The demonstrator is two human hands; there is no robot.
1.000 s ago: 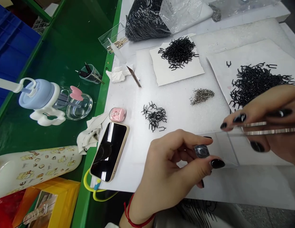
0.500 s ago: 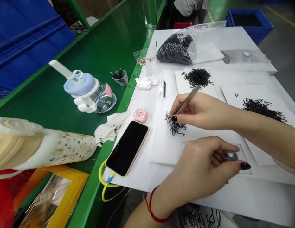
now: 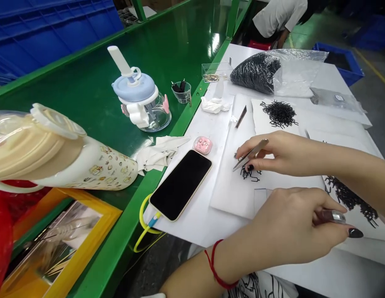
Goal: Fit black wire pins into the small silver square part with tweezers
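- Left hand [image 3: 288, 227], lower right of the frame: one hand, fingers curled together, a red string bracelet [image 3: 217, 269] on the wrist and a silver ring [image 3: 333, 216] on one finger. I cannot tell whether it grips anything. Its fingers lie beside the corner of a clear plastic sheet [image 3: 261, 198].
- Right hand [image 3: 288, 155], right of centre: thumb and fingers clamped on one pair of steel tweezers [image 3: 250, 155], which slant down to the left.
- Small pile of black wire clips [image 3: 249, 173], centre: one loose cluster on a white foam sheet [image 3: 229, 198], just below the tweezer tips.
- Large pile of black clips [image 3: 350, 200], right edge: one heap on white paper, beyond the left hand's fingertips.
- Phone [image 3: 180, 185], centre left: one, face up on white paper, with a yellow cable [image 3: 143, 225] at its lower end.
- Pink earbud case [image 3: 202, 145] and crumpled white cloth [image 3: 156, 154]: one each, just beyond the phone.
- Green desk [image 3: 118, 231]: runs from lower left to top centre, carrying a patterned bottle [image 3: 96, 165] and a blue-lidded glass jar [image 3: 141, 101].
- Top right: one pile of clips on a white card [image 3: 279, 114], one plastic bag of black clips [image 3: 256, 73], and one seated person [image 3: 279, 18] beyond.
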